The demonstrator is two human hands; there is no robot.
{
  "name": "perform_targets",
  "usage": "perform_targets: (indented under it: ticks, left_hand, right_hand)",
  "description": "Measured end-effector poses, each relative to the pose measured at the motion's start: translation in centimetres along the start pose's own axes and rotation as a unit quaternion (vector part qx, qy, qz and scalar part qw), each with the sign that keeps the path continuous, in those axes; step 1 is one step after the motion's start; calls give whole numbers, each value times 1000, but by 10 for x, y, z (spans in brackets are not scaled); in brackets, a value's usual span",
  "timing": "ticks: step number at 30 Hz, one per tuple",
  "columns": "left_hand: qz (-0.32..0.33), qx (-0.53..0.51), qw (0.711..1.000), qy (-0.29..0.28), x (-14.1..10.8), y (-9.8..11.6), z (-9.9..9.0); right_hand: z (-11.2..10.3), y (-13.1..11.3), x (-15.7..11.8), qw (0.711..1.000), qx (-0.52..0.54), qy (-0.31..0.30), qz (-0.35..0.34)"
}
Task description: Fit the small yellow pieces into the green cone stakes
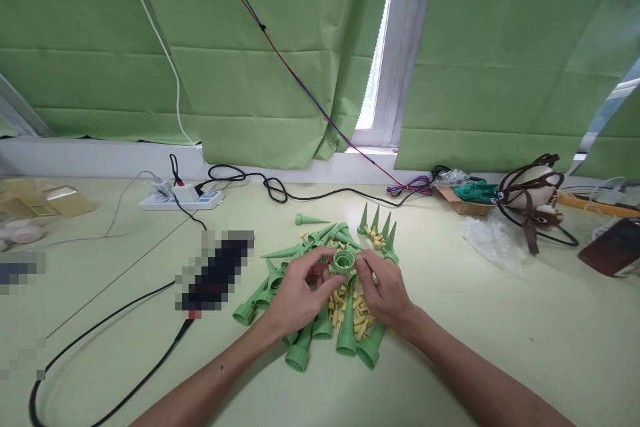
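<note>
My left hand (pixel 300 290) grips a green cone (pixel 344 261) by its rim, with the round open end facing up toward the camera. At the right side of that rim, my right hand (pixel 385 284) has its thumb and fingers pressed together; what they pinch, if anything, is too small to make out. Under and around both hands lies a pile of green cones (pixel 299 355), pointing various ways. Small yellow pieces (pixel 361 320) are heaped among them. Behind my right hand, several green cones (pixel 375 220) stand upright with their tips up, near more yellow pieces.
On the pale table (pixel 475 347), a blurred dark device (pixel 217 274) with a black cable lies left of the pile. A power strip (pixel 183 198) and cables run along the back. A cardboard box (pixel 463 202), plastic bag (pixel 493 240) and brown case (pixel 610 248) are at the right.
</note>
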State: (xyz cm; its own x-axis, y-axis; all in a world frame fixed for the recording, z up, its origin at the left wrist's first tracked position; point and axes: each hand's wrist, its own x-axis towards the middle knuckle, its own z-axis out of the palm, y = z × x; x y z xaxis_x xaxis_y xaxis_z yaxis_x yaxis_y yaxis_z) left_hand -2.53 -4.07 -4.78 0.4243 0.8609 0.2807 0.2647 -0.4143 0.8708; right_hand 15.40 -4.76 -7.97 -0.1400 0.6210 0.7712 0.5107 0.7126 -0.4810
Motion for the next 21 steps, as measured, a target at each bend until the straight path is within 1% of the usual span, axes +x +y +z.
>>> perform_targets:
  ticks: [6, 9, 14, 19, 20, 21]
  left_hand:
    - [-1, -4, 1000, 5, -1, -1, 0]
    - [19, 10, 1000, 5, 0, -1, 0]
    - [129, 79, 989, 8, -2, -1, -1]
    - [244, 154, 957, -1, -1, -6, -4]
    - [260, 164, 952, 1, -1, -7, -4]
    - [262, 171, 950, 3, -1, -8, -3]
  right_hand:
    - [1, 0, -1, 1000, 10, 5, -14]
    - [1, -2, -1, 1000, 14, 3, -23]
    - [-1, -5, -1, 999, 3, 3, -34]
    - [0, -5, 1, 999, -13, 9, -34]
    - [0, -5, 1, 999, -15, 10, -34]
    - [0, -4, 1, 999, -16, 10, -34]
